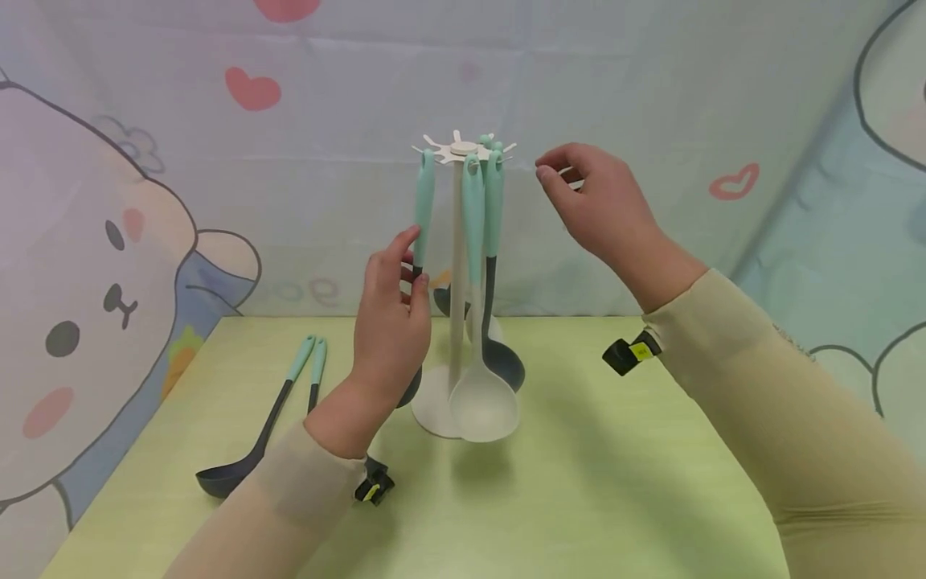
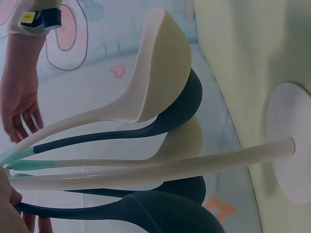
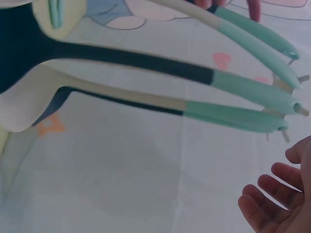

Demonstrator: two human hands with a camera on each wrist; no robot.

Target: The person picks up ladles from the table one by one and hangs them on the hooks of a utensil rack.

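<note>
Utensil stand (image 1: 456,241) upright at centre of frame on the yellow-green surface (image 1: 615,482), round base (image 1: 432,402) flat, hook crown (image 1: 463,149) at top

Left hand (image 1: 391,322), centre-left of frame: grip closed in a pinch on the hanging dark ladle (image 2: 146,211), fingers at the junction of mint handle (image 1: 424,201) and dark shaft; bowl mostly hidden behind the wrist, low beside the base

Right hand (image 1: 600,201), upper right of centre: grip loosely curled, nothing held, apart from the crown and just right of it; no contact seen in the right wrist view

Load on stand: white ladle (image 1: 481,402) at front, dark ladle behind it (image 1: 502,362), at least one more white piece further back; all hang by mint handles from the hooks, bowls down near the base

Off the stand: two mint-handled dark utensils (image 1: 278,410) lying flat at lower left of frame, side by side

Judgement on handling: keep pinch light and shaft vertical so the handle eye stays seated on its hook; avoid side pull, as the tall, loaded stand could tip; steady the crown with the free hand if the piece is turned or lifted
</note>
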